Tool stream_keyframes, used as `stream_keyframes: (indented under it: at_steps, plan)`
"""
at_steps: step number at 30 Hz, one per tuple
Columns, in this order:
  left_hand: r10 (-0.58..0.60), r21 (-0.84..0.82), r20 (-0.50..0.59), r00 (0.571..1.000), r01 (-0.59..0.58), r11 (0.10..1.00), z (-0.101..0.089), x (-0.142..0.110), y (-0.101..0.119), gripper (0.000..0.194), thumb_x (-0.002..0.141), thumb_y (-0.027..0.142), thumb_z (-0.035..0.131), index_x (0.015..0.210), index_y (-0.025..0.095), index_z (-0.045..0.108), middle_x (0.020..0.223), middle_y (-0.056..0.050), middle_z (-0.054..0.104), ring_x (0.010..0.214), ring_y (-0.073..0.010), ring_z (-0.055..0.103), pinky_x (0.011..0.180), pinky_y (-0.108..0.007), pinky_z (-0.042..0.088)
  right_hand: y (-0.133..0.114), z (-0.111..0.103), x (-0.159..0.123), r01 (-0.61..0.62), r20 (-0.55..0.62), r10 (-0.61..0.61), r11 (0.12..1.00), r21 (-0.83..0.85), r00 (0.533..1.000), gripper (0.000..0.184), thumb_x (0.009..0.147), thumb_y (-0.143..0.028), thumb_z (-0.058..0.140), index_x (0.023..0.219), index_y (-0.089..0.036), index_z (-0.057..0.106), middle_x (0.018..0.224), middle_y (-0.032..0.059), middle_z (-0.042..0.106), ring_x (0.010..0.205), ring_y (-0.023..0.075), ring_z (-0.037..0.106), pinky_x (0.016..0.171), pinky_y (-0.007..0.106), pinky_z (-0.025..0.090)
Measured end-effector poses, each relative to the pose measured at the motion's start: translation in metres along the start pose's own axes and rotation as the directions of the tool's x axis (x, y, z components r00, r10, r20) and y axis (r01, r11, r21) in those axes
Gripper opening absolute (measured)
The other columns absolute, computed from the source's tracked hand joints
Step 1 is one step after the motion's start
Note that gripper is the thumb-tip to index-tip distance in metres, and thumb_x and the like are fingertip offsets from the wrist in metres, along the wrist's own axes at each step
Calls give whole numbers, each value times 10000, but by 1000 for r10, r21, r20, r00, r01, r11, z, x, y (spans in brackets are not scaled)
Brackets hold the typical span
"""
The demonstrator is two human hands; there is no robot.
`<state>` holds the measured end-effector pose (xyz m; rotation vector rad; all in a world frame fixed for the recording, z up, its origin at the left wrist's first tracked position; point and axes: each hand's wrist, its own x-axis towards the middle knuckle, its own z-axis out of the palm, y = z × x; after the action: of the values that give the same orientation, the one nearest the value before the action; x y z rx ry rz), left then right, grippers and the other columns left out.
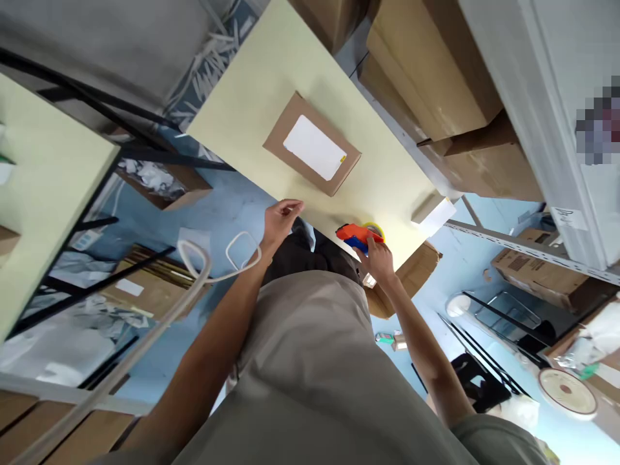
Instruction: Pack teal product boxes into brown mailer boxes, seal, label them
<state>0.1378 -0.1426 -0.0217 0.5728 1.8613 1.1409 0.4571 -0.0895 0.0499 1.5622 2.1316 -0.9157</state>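
My right hand (376,259) grips a tape dispenser (361,235) with an orange and blue body, at the near edge of the pale yellow table (232,110). Part of a yellow-rimmed tape roll (375,228) shows behind the dispenser. Over the same edge, further left, my left hand (281,221) has thumb and fingers pinched together. Whether anything small is between them cannot be seen. Beyond both hands a flat brown cardboard box (274,139) lies on the table, bearing a white label (312,147) with a small yellow mark. Neither hand touches this box.
A stack of white labels (436,216) sits at the table's right corner. Large cartons (431,64) stand along the far right side. Below the right hand is an open carton (411,278). A white cable (159,310) loops beside my left forearm.
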Motion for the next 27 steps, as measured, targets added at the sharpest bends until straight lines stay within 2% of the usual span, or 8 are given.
stream_keyframes:
  at_steps: [4,8,12,15,18,22,27]
  plan:
    - [53,-40,-47,998,-55,998,7,3,-18,344,852,530,802,940,201,848,909,-72,836,657,-137,600,621,-257,493,-3,28,-5,7,-145,2,998,63,990,596,1079,-610,578,1442,-138,596,1243,251,779,1234,405,721,1178,558,499]
    - [133,-85,-112,985,-142,986,15,14,-28,283,894,470,812,958,195,833,946,-74,835,708,-131,646,665,-250,517,-8,42,2,1,-228,9,999,45,974,598,1096,-599,547,1457,-124,580,1309,270,752,1309,407,688,1232,584,456]
    - [226,-118,-150,962,-245,962,28,37,-33,242,962,422,792,1019,187,816,1017,-79,820,867,-160,718,776,-277,555,-15,48,18,-26,-310,33,999,27,950,626,1104,-581,533,1492,-89,533,1348,300,722,1347,418,664,1223,599,462]
    - [260,-148,-184,948,-289,946,38,56,-36,246,977,420,793,1043,184,816,1057,-87,810,874,-165,722,803,-306,566,-18,52,31,-24,-361,39,999,45,932,620,1113,-594,514,1483,-98,523,1314,290,725,1346,408,671,1217,589,476]
    - [249,-176,-206,946,-287,942,46,71,-34,288,970,484,811,1042,205,814,1043,-74,799,877,-170,722,821,-320,574,-20,56,43,-17,-389,53,995,95,920,604,1113,-637,487,1443,-132,530,1229,259,737,1356,407,667,1185,590,512]
    - [230,-218,-205,951,-274,937,51,83,-27,331,933,569,838,1013,249,808,979,-39,792,897,-181,713,850,-337,593,-23,62,57,-50,-374,94,991,127,923,623,1115,-641,464,1459,-123,493,1233,268,723,1372,419,651,1176,612,510]
    - [253,-218,-237,938,-305,927,64,91,-24,308,949,540,836,1028,243,809,968,-39,785,955,-194,734,905,-347,605,-25,62,64,-35,-438,91,990,135,894,571,1122,-632,455,1436,-159,506,1208,237,736,1329,396,680,1172,596,515]
